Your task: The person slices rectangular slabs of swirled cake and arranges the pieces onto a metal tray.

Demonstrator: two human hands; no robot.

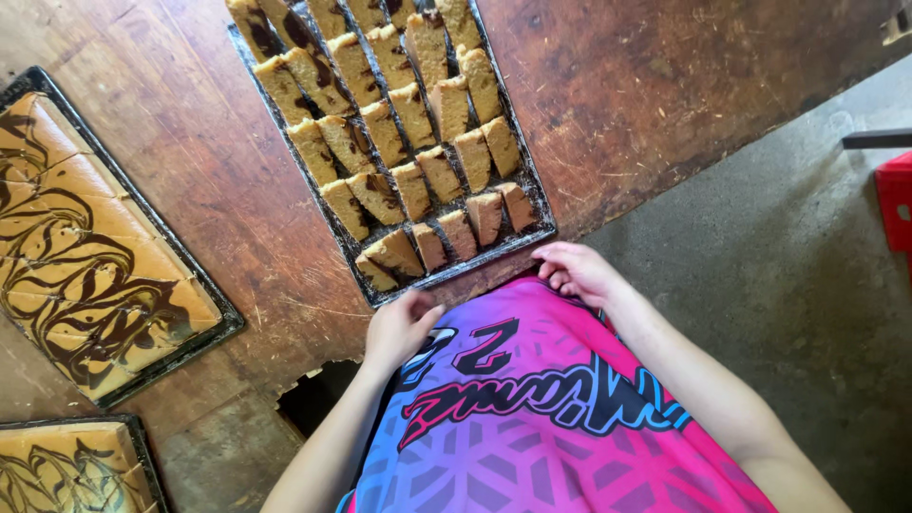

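The worn wooden table (218, 171) filled most of your view, its brown top scratched and chipped at the near edge. On it, off to your left, sat a dark tray (224, 323) holding a marbled slab cake (76, 247) scored into squares — a second slab cake (57, 470) showed in the lower left corner. Directly ahead of you lay the baking tray (535, 195), packed with rows of cake slices (399, 123) stood on edge (golden with dark chocolate streaks).

Your left hand (399, 328) rested at the tray's near edge by its left corner, fingers curled down over the table edge; whether it gripped the rim you could not tell from here. Your right hand (575, 271) sat at the near right corner, fingers bent and touching the tray's rim, loosely curled rather than clenched — no slice was held in either.
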